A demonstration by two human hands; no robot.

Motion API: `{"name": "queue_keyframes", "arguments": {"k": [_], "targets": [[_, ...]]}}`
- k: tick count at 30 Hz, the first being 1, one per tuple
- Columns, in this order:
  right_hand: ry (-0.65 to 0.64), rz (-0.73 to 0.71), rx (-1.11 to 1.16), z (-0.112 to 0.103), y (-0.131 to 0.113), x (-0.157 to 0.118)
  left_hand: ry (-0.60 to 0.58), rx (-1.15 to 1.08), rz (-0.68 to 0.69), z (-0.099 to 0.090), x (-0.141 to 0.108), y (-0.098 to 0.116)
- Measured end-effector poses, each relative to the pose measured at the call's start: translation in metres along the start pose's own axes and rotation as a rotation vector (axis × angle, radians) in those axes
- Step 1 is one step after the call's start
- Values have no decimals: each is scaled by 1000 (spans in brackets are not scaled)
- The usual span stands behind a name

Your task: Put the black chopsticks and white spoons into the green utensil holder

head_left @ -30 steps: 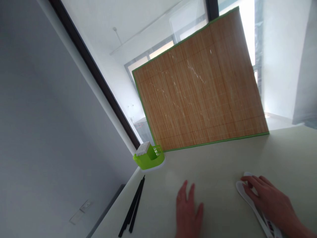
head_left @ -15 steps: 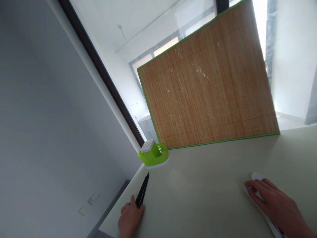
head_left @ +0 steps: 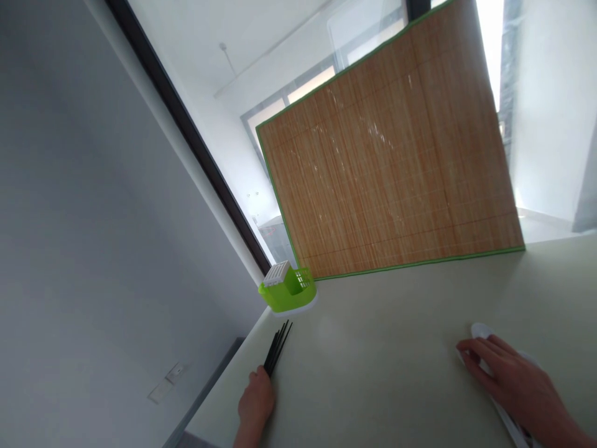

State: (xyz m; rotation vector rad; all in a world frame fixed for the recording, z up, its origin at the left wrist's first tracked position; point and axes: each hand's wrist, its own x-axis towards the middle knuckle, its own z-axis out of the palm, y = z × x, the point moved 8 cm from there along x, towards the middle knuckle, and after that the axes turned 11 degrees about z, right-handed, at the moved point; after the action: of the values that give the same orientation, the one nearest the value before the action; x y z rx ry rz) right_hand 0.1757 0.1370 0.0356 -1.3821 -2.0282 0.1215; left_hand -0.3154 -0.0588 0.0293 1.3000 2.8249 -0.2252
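Near the table's left edge, my left hand (head_left: 256,398) is closed around the lower ends of several black chopsticks (head_left: 278,348). Their thin tips fan out a little and point toward the green and white holder (head_left: 288,291). At the right, my right hand (head_left: 513,373) has its fingers curled over long white spoons (head_left: 481,330). A rounded end pokes out past the fingertips, and pale handles run down below the palm. How many spoons lie under this hand is hidden.
Behind the table (head_left: 364,373) a bamboo mat (head_left: 387,155) with green edging stands upright against the glass. The green holder is at the far left corner. A grey wall (head_left: 116,249) with switches runs along the left side.
My left hand has shifted right and its fingers have closed round the chopsticks, whose tips have spread apart. My right hand has barely moved.
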Motion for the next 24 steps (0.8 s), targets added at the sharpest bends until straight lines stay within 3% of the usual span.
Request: {"name": "queue_keyframes", "arguments": {"k": [5, 13, 16, 20, 24], "targets": [[-11, -39, -1, 4, -4, -2, 16, -6, 93, 0, -19, 49], [-53, -145, 41, 11, -21, -8, -27, -132, 346, -13, -80, 196], [-66, -169, 31, 11, -27, -10, -54, -140, 439, -15, -105, 242], [-49, -212, 42, 6, -37, -12, -32, -133, 468, 2, -126, 283], [-60, -253, 58, 4, -47, -15, 34, -169, 477, 25, -134, 311]]}}
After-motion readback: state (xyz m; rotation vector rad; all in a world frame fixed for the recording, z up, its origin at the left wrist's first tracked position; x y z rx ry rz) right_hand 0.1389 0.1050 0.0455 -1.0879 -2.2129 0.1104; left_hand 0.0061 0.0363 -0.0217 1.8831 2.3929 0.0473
